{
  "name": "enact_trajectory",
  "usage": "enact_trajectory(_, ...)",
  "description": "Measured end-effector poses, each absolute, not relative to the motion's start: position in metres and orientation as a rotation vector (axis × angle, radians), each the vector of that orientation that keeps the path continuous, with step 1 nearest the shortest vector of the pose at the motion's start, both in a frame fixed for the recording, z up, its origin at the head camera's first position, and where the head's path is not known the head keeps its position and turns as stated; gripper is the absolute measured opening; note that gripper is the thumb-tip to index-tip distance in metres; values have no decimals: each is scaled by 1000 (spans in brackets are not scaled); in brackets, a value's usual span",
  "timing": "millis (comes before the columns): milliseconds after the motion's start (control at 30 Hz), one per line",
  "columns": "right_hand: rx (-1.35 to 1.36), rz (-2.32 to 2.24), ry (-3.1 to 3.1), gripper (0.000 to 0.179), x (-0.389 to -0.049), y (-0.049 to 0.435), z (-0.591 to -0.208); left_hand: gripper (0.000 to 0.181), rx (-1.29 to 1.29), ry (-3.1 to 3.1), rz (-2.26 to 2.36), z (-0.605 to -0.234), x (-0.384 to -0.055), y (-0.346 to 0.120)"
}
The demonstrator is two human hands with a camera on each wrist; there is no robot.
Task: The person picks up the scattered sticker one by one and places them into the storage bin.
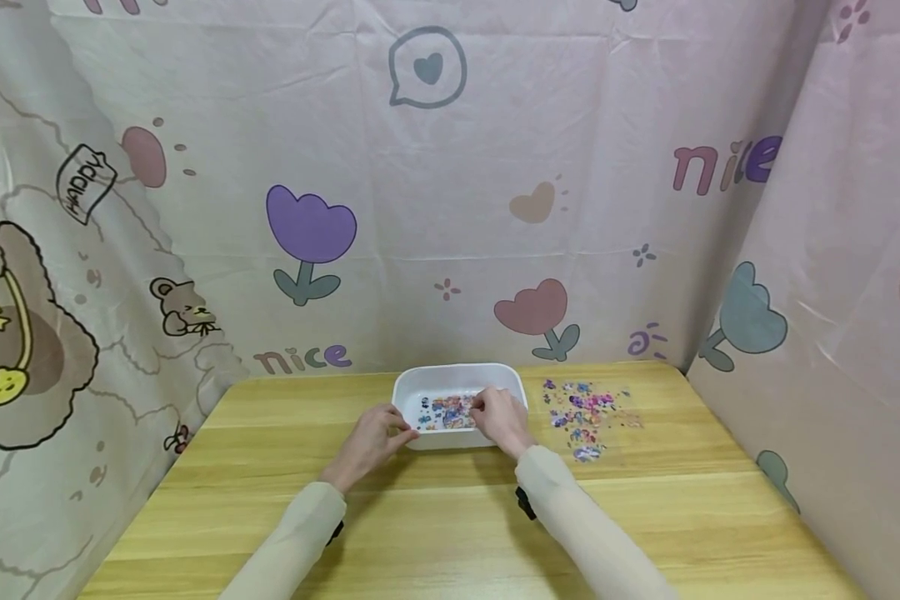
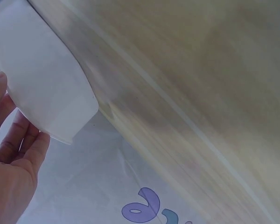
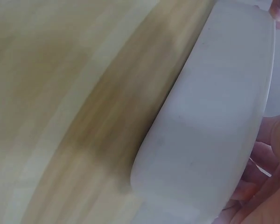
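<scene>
A white plastic tub (image 1: 427, 442) stands on the table, with small colourful, sticker-like pieces (image 1: 450, 408) on its floor. At its front left corner my left hand (image 1: 375, 437) holds the rim, thumb toward me; the left wrist view shows the hand (image 2: 21, 154) along the rim of the tub (image 2: 46, 74). My right hand (image 1: 501, 417) reaches over the right part of the tub, fingers bent and fingertips low among the pieces. From the right wrist, the tub's wall (image 3: 200, 116) covers the fingertips of that hand (image 3: 270, 172), so I cannot tell whether they pinch a piece.
Right of the tub, clear sheets bearing many small colourful pieces (image 1: 588, 408) lie on the wooden table (image 1: 435, 517). A printed cloth (image 1: 435, 208) hangs behind the table's back edge and down both sides.
</scene>
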State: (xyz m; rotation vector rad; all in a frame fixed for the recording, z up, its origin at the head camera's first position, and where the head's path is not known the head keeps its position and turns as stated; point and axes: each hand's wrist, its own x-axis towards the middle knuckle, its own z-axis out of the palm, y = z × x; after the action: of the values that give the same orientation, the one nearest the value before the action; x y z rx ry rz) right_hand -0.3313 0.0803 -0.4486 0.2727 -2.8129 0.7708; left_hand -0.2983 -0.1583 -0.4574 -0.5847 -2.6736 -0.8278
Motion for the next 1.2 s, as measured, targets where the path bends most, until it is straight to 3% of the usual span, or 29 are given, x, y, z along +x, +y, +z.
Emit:
enact_trajectory(333,305,782,-2640,10,-324,102,-450,9,-587,-2668,-825,-458,-300,-160)
enact_trajectory(733,158,770,-2609,11,-319,143,-450,7,-571,-2692,-863,-459,-299,-159)
enact_trajectory(1200,-54,885,-2700,21,-324,222,-458,7,-566,-2698,-852,-458,-299,-158)
